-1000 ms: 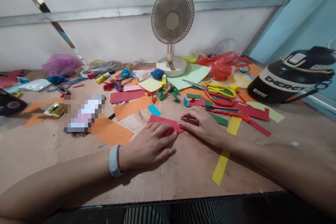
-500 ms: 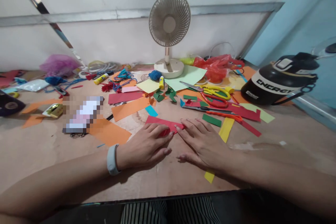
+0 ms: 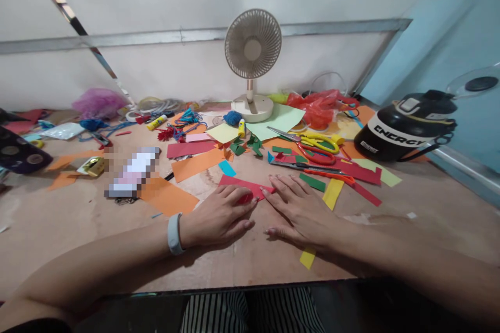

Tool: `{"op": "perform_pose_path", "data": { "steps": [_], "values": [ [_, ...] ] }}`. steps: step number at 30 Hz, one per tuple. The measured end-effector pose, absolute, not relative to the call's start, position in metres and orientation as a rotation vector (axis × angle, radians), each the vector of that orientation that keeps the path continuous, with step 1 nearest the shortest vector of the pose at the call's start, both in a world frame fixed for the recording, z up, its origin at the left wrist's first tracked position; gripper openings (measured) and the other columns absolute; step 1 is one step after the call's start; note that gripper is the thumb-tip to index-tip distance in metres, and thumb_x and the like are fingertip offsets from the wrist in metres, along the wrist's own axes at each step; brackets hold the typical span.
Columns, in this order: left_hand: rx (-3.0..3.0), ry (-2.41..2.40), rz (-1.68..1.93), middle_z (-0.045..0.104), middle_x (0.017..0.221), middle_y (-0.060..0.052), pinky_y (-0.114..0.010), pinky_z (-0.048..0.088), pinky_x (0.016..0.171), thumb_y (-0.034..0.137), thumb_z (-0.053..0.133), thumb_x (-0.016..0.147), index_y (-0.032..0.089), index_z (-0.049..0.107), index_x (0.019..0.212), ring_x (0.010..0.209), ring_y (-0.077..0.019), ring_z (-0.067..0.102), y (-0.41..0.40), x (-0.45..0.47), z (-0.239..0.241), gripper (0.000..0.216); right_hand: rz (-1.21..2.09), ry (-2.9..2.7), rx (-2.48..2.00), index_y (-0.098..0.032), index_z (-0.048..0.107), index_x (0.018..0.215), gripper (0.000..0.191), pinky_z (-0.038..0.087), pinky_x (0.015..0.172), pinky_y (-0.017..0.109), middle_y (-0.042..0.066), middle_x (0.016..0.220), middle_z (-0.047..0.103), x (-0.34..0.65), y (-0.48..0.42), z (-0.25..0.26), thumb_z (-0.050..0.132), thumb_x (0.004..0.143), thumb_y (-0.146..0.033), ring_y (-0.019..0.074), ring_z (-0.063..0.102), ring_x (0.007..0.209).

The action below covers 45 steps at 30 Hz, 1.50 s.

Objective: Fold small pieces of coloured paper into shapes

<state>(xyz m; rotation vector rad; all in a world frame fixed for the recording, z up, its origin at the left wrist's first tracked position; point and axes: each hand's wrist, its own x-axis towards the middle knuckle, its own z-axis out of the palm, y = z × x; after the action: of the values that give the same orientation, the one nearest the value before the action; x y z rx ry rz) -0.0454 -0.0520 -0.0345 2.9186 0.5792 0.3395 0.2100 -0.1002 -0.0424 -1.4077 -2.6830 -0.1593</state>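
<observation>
A strip of red paper point(image 3: 247, 185) lies on the table in front of me, partly covered by both hands. My left hand point(image 3: 219, 214), with a pale grey band on the wrist, presses flat on its left part, fingers stretched out. On the strip's right end rest the fingertips of my right hand point(image 3: 295, 208), which is spread flat. Under my right hand and wrist runs a strip of yellow paper point(image 3: 333, 193), showing on both sides. A small blue paper piece point(image 3: 226, 168) and a green paper strip point(image 3: 312, 182) lie just beyond the hands.
Two pairs of scissors, one yellow-handled point(image 3: 320, 140) and one orange-handled point(image 3: 332, 171), lie among paper scraps. A fan point(image 3: 253, 49) stands at the back, a black jug point(image 3: 402, 127) at right. Left are a phone point(image 3: 135, 169), orange paper point(image 3: 170, 197), a padlock point(image 3: 94, 166) and a dark bottle point(image 3: 23, 151).
The camera view has tilted up and shifted slightly left, so the background sits lower. Both hands stay flat on the red paper, with almost no movement.
</observation>
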Motion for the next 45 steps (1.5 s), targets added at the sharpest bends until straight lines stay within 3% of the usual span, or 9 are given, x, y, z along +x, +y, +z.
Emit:
{"op": "perform_pose_path", "data": {
  "steps": [7,18,33,45],
  "values": [
    [2.939,0.594,0.348,0.056,0.123,-0.012,-0.042,0.045,0.092,0.045,0.041,0.101,0.017,0.055,0.132,0.105,-0.0255,0.052,-0.0523,-0.0463,-0.0363,0.044,-0.147,-2.728,-1.431,-0.013,0.060,0.137,0.087,0.032,0.111,0.058,0.026,0.150,0.045,0.2098,-0.0994,-0.0392,0.030,0.089,-0.079,0.0407,0.041,0.140],
    [2.951,0.572,0.358,0.056,0.124,-0.014,-0.044,0.045,0.093,0.047,0.038,0.102,0.017,0.052,0.137,0.109,-0.0270,0.051,-0.0506,-0.0462,-0.0369,0.048,-0.004,-2.687,-1.425,-0.013,0.061,0.136,0.081,0.035,0.110,0.057,0.024,0.148,0.049,0.2086,-0.0957,-0.0368,0.041,0.089,-0.075,0.0406,0.043,0.137],
    [2.979,0.582,0.339,0.057,0.125,-0.014,-0.043,0.045,0.093,0.046,0.039,0.101,0.016,0.052,0.137,0.110,-0.0276,0.051,-0.0509,-0.0465,-0.0374,0.048,-0.062,-2.742,-1.458,-0.012,0.057,0.141,0.087,0.033,0.113,0.054,0.024,0.151,0.046,0.2100,-0.0956,-0.0379,0.035,0.089,-0.079,0.0400,0.041,0.140],
    [2.979,0.618,0.331,0.056,0.126,-0.013,-0.042,0.044,0.093,0.047,0.037,0.102,0.018,0.052,0.138,0.111,-0.0272,0.052,-0.0515,-0.0473,-0.0398,0.049,-0.084,-2.719,-1.445,-0.014,0.061,0.137,0.081,0.034,0.111,0.055,0.024,0.147,0.050,0.2108,-0.0928,-0.0404,0.037,0.090,-0.076,0.0401,0.045,0.137]
  ]
}}
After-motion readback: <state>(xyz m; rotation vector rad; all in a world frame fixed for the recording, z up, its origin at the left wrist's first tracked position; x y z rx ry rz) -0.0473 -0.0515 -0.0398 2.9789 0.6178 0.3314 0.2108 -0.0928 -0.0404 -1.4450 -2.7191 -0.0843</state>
